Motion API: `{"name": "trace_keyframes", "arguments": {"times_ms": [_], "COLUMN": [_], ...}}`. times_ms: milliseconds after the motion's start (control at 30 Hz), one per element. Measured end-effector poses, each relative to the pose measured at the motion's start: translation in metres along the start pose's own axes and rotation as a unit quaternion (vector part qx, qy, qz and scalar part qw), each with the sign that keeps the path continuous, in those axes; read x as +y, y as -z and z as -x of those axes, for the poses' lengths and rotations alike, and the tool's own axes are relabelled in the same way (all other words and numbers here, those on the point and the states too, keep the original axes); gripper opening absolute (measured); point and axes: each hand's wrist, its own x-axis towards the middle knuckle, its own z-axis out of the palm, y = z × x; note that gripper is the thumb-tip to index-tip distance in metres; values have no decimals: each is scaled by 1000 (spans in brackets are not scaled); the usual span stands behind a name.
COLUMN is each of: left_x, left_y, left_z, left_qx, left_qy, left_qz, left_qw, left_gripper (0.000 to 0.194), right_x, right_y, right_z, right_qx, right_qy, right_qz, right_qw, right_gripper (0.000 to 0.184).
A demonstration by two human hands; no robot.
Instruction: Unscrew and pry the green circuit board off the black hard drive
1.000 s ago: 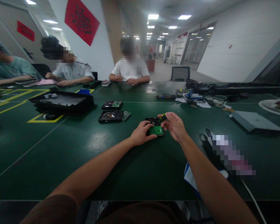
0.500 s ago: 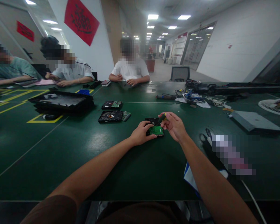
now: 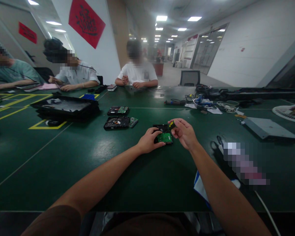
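A hard drive [image 3: 165, 137] with a green circuit board lies on the green table in front of me. My left hand [image 3: 150, 140] grips it from the left, fingers at its far side and thumb at its near edge. In my right hand [image 3: 184, 132] is a screwdriver [image 3: 172, 125] with a dark and yellow handle, pinched above the drive's right side. The screwdriver's tip is too small to make out. To the left lie a second hard drive [image 3: 116, 122], a loose circuit board [image 3: 133, 122] and a third hard drive [image 3: 118, 110].
A black tray [image 3: 66, 106] stands at the left. Tangled cables [image 3: 203, 101] lie at the back right, near a grey metal box [image 3: 270, 127]. A blurred-out object [image 3: 243, 164] and a blue-white packet [image 3: 201, 186] flank my right forearm. Several people [image 3: 137, 72] sit across the table.
My right fingers have shifted slightly and the screwdriver handle has turned, showing more yellow. My left hand and the hard drive have stayed in place. The person opposite has moved their hands.
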Motion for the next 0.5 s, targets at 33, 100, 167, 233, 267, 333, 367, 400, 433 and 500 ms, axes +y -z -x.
{"name": "trace_keyframes", "arguments": {"times_ms": [33,100,167,233,267,333,367,400,433,500], "left_x": [0,0,0,0,0,-1,-1,-1,-2,-1], "left_y": [0,0,1,0,0,-1,-2,-2,-2,-2], "left_z": [0,0,0,0,0,0,0,0,0,-1], "left_qx": [1,0,0,2,4,6,6,5,4,2], "left_qy": [1,2,4,4,4,1,0,-1,-1,0], "left_qz": [0,2,4,6,7,8,7,6,6,5], "left_qw": [1000,1000,1000,1000,1000,1000,1000,1000,1000,1000], "left_gripper": [67,67,67,67,67,67,66,66,66,66], "right_x": [0,1,1,1,0,-1,-1,-2,-2,-1], "right_y": [0,-1,0,0,0,0,0,0,0,0], "right_z": [0,0,-1,-1,-1,-1,0,0,0,0], "right_qx": [0,-1,-1,-3,-3,-1,1,3,3,0], "right_qy": [2,4,2,0,-1,-2,-3,-4,-6,-6], "right_qz": [-3,-17,-32,-35,-31,-17,-10,-5,0,4], "right_qw": [1000,1000,999,999,1000,1000,1000,1000,1000,1000], "right_gripper": [26,26,27,29,30,33,33,34,33,31]}}
